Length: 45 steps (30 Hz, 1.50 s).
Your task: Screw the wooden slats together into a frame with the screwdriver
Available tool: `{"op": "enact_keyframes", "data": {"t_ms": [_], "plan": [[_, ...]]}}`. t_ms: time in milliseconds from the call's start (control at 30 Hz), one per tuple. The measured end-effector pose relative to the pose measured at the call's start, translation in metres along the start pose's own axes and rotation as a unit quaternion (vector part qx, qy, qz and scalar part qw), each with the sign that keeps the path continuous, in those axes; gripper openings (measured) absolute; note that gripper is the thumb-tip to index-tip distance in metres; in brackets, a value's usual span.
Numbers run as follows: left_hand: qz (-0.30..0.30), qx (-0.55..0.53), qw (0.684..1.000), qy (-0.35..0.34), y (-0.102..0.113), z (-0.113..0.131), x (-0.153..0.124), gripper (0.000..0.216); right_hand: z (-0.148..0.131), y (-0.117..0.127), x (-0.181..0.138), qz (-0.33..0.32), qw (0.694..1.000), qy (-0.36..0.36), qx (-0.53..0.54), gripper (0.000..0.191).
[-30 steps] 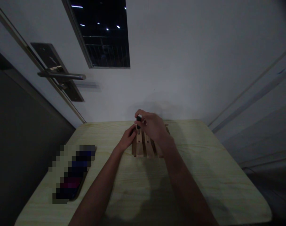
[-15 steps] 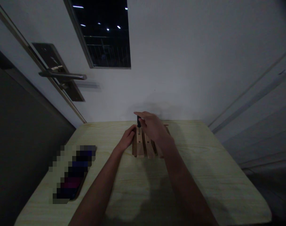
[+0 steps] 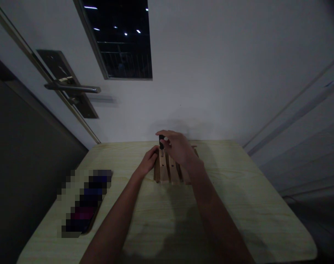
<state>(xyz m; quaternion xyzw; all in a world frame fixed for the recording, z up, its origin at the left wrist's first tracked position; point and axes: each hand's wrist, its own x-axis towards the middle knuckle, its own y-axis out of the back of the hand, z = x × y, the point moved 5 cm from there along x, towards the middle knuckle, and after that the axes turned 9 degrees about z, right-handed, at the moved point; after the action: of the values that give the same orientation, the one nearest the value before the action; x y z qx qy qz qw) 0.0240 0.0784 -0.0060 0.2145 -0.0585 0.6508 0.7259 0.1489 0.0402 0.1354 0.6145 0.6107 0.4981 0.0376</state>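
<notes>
A small slatted wooden piece lies at the table's far side, near the white door, with dark holes in its pale slats. My left hand is closed on its left edge, fingers against the side. Above the leftmost pale slat, my right hand grips a black-handled screwdriver from the top. The screwdriver stands nearly upright, its short metal shank pointing down at that slat. Whether a screw sits under the tip is too small to tell. My right hand and forearm hide the right part of the wooden piece.
A phone, partly blurred out by large pixels, lies on the left of the pale wood-grain table. Behind the table stands the white door with a metal lever handle and a dark window.
The fingers of my right hand and the screwdriver handle have shifted very slightly, with the handle tilted a little differently. My left hand and the wooden piece stay in place.
</notes>
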Motion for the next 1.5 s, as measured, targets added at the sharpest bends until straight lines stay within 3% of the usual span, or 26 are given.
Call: {"op": "enact_keyframes", "data": {"t_ms": [233, 633, 1200, 1500], "plan": [[-0.010, 0.002, 1.000, -0.005, -0.001, 0.007, 0.001, 0.040, 0.001, 0.002, 0.000, 0.007, 1.000, -0.013, 0.019, 0.020], [0.000, 0.020, 1.000, -0.017, 0.000, 0.004, 0.001, 0.034, 0.003, 0.001, 0.002, 0.009, 1.000, -0.019, 0.007, 0.015], [-0.007, 0.018, 1.000, -0.008, -0.001, 0.010, 0.000, 0.036, 0.005, 0.003, 0.000, 0.036, 0.999, -0.020, -0.008, 0.024], [-0.002, 0.023, 1.000, 0.008, -0.001, 0.011, -0.002, 0.036, 0.003, 0.005, 0.001, 0.010, 0.999, -0.030, 0.024, 0.028]]}}
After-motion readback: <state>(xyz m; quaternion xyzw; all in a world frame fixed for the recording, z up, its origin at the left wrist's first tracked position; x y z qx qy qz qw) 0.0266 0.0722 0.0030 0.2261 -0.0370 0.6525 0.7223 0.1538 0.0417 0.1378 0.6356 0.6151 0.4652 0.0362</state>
